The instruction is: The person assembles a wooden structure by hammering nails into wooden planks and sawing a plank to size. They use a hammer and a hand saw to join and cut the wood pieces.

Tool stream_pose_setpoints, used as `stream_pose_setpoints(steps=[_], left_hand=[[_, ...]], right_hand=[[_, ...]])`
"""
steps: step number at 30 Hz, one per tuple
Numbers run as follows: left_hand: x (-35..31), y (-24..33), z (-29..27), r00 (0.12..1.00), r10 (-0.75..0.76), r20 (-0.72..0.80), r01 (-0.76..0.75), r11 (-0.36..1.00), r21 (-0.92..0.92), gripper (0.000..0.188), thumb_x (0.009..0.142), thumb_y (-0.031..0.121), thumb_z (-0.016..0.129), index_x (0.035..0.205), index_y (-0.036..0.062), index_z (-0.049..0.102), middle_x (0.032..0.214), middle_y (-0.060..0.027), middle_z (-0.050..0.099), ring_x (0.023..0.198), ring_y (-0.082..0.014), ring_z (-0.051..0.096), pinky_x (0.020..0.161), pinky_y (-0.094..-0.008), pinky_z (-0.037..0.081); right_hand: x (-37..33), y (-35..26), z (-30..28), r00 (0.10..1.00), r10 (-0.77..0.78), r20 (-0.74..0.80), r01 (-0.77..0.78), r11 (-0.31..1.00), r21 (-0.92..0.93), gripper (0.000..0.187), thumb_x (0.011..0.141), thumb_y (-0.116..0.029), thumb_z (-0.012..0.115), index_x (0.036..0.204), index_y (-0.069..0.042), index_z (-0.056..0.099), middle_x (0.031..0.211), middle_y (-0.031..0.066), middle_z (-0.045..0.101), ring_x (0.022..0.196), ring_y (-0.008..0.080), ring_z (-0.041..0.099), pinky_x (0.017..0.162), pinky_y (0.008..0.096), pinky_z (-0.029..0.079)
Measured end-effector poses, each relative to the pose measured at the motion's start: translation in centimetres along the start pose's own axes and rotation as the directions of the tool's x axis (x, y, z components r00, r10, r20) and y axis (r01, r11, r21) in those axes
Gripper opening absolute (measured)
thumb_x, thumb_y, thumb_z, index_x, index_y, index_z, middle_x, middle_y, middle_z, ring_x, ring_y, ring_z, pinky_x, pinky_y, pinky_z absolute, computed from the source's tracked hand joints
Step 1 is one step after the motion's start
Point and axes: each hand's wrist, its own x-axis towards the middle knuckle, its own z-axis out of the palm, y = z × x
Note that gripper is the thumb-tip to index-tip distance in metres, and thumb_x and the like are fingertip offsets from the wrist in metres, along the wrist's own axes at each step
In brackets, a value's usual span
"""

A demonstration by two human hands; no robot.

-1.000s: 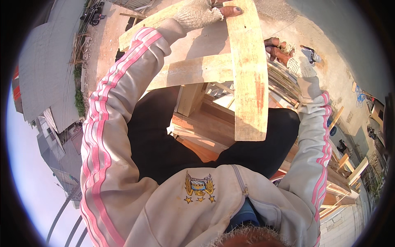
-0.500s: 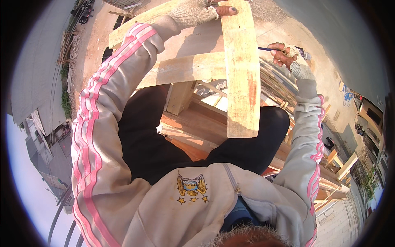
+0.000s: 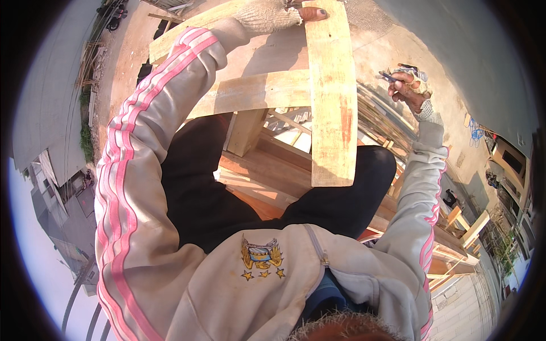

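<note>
A pale wooden plank [image 3: 333,113] runs lengthwise before me, across two other boards. At its far end my left hand [image 3: 310,13], in a cream fingerless knit glove, grips it with the thumb on the top face; the other fingers are mostly hidden. Under it, a crosswise board [image 3: 253,92] extends left, and a farther board [image 3: 170,41] slants behind my left forearm. My right hand [image 3: 406,88], similarly gloved, is off to the plank's right, touching no wood. Its fingers close around a slim dark blue pen [image 3: 388,76].
My bent legs [image 3: 196,165] straddle timber framing, with an upright post [image 3: 246,132] between them. Long timber strips [image 3: 387,111] lie lower down on the right. Far below is sandy ground [image 3: 438,108], with blue tubing [image 3: 476,132] and more lumber [image 3: 475,230] at the right.
My right hand has drawn away from the plank's right edge, outward to the right, and the pen now tilts up toward the left. My left hand keeps its hold on the plank.
</note>
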Motion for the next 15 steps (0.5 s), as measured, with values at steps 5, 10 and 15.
stream_pose_setpoints(steps=[5,10,15], left_hand=[[-0.5,-0.3,-0.3,1.000,-0.004,-0.027,0.006,0.997,0.076,0.075,0.080,0.068,0.061,0.129,0.0123,0.070,0.139,-0.0135,0.059,0.126,-0.0331,0.058,0.110,-0.0442,0.041],[-0.4,-0.8,-0.5,0.999,-0.001,-0.050,0.011,0.983,0.186,0.081,0.078,0.077,0.060,0.127,0.0133,0.073,0.142,-0.0149,0.059,0.128,-0.0362,0.058,0.112,-0.0466,0.040],[-1.0,-1.6,-0.2,0.997,-0.007,-0.072,0.031,0.943,0.331,0.089,0.076,0.087,0.059,0.125,0.0143,0.076,0.145,-0.0162,0.059,0.130,-0.0392,0.058,0.114,-0.0490,0.038]], right_hand=[[-6.5,-0.2,4.6,0.969,-0.080,-0.235,0.168,0.909,0.382,0.018,0.099,-0.016,0.057,0.114,-0.008,0.052,0.085,0.0081,0.060,0.083,0.0248,0.066,0.071,0.0358,0.052],[-8.6,-4.2,16.6,0.946,0.000,-0.324,0.150,0.886,0.438,0.023,0.099,-0.029,0.059,0.106,-0.006,0.057,0.072,0.0046,0.047,0.053,0.0163,0.047,0.052,0.0321,0.043],[-7.9,-6.7,22.4,0.915,-0.030,-0.401,-0.041,0.985,-0.166,0.071,0.091,-0.054,0.076,0.137,0.000,0.064,0.111,0.0105,0.071,0.102,0.0195,0.064,0.092,0.0360,0.049]])
